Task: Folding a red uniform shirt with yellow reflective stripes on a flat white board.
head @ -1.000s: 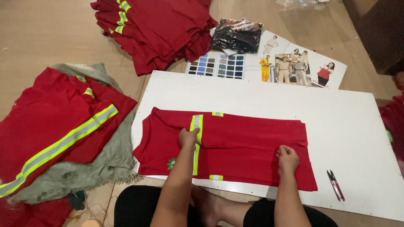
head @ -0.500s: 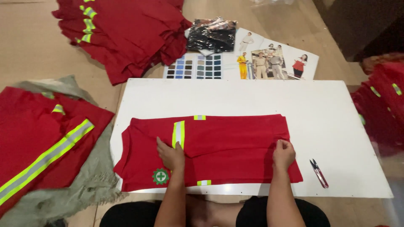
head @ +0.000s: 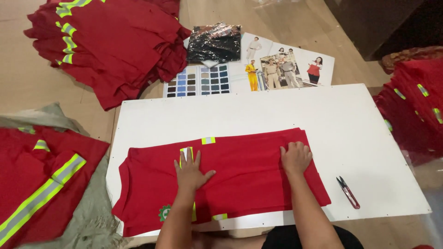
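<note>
A folded red garment (head: pixel 249 175) with yellow reflective strips and a green round badge lies on a white board (head: pixel 323 120). My left hand (head: pixel 191 171) rests flat on it, fingers spread, over a vertical reflective strip. My right hand (head: pixel 295 157) presses down near the garment's right end with the fingers curled on the cloth. Neither hand lifts anything.
Small red-handled thread snips (head: pixel 348 192) lie on the board right of the garment. Piles of red garments sit at top left (head: pixel 115 41), left (head: pixel 41 184) and right (head: pixel 415 110). A colour swatch card (head: pixel 198 80), a printed sheet (head: pixel 286 67) and a dark packet (head: pixel 214 44) lie beyond the board.
The view shifted, so the board and garment sit further left and lower. My left hand moved toward the garment's middle and flattened; my right hand stays near the right end.
</note>
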